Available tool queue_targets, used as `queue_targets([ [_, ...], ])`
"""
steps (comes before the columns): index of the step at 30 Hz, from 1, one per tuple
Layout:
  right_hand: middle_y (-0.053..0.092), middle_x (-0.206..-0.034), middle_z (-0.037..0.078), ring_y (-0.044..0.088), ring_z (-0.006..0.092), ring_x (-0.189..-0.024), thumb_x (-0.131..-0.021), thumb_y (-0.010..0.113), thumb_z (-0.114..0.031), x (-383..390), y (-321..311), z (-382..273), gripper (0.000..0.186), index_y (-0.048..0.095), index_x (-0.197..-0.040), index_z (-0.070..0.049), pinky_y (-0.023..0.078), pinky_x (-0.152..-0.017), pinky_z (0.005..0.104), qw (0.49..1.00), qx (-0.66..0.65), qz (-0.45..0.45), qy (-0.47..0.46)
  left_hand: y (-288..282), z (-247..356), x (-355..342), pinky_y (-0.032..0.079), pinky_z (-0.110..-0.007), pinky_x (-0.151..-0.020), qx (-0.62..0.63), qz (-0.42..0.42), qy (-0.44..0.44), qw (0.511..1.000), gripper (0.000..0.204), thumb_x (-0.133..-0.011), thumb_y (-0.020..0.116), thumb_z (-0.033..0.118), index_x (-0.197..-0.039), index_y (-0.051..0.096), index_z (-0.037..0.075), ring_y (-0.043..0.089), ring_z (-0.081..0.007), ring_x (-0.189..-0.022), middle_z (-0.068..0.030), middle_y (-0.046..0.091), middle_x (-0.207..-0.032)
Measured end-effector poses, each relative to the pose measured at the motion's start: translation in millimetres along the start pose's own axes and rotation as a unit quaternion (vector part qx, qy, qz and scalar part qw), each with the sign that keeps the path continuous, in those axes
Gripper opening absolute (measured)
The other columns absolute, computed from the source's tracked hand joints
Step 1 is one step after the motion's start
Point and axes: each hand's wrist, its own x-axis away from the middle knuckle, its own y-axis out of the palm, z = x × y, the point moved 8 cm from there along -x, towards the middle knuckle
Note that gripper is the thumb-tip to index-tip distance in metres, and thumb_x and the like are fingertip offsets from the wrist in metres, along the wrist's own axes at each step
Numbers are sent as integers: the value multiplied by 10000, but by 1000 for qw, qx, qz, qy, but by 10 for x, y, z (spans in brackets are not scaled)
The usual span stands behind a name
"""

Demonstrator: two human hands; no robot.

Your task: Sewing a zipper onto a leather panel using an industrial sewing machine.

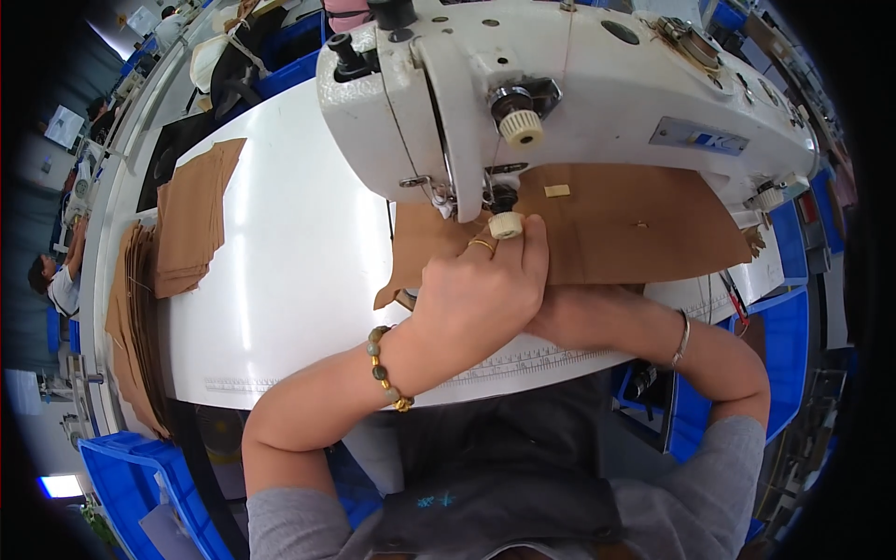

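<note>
A piece of brown fabric [644,229] lies across the bed of a white sewing machine [597,93], passing beneath the needle area. My left hand [485,285], with a ring and a beaded bracelet, rests on the cloth just in front of the presser foot. Its fingers stretch toward the needle, and a cream knob [506,225] covers some of the fingertips. Close beside it, my right hand [569,315] reaches in from the right at the fabric's near edge. My left hand and the cloth hide the right fingers, so their grip does not show.
At the left of the white table [271,308] lie a stack of brown fabric pieces [196,215] and a thicker folded pile [135,317]. Blue bins [149,485] stand at lower left and right. Red-handled snips [735,297] lie right. Another person [61,280] sits far left.
</note>
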Motion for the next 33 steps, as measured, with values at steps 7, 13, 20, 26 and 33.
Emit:
queue_targets([
  [7,729,-1083,183,704,380,-1008,-847,804,-244,-49,-200,864,349,728,-1087,-2,554,-909,458,971,185,71,132,16,-98,252,617,-333,-802,52,43,47,997,500,-806,652,102,-1289,678,-26,754,-237,-929,-151,746,-1221],
  [13,723,-1029,194,697,392,-961,-827,821,-252,771,-756,691,351,736,-1076,-19,549,-857,467,934,260,120,213,243,-237,505,576,-407,-999,85,-41,48,994,456,-859,619,82,-1295,665,-41,682,-334,-1228,-186,682,-1341],
  [20,682,-1029,183,666,407,-965,-779,844,-252,696,-1068,-425,422,694,-1078,5,539,-863,462,998,9,56,5,287,-431,276,603,-408,-885,117,-232,-14,965,463,-862,602,34,-1317,664,-28,737,-335,-1088,-226,714,-1200],
  [26,655,-1212,213,631,436,-1128,-838,747,-190,-161,-644,-17,469,650,-1260,-11,517,-961,474,990,64,125,-2,277,-832,200,584,-424,-754,388,-297,-72,870,488,-853,535,-101,-1295,712,5,731,-364,-832,-227,726,-1006],
  [33,646,-1160,155,647,384,-1054,-840,679,-108,-315,-357,145,459,644,-1289,-21,521,-914,479,993,64,67,79,289,-787,278,589,-424,-813,346,-257,-34,902,450,-887,563,-60,-1303,708,30,747,-358,-887,-216,748,-998],
])
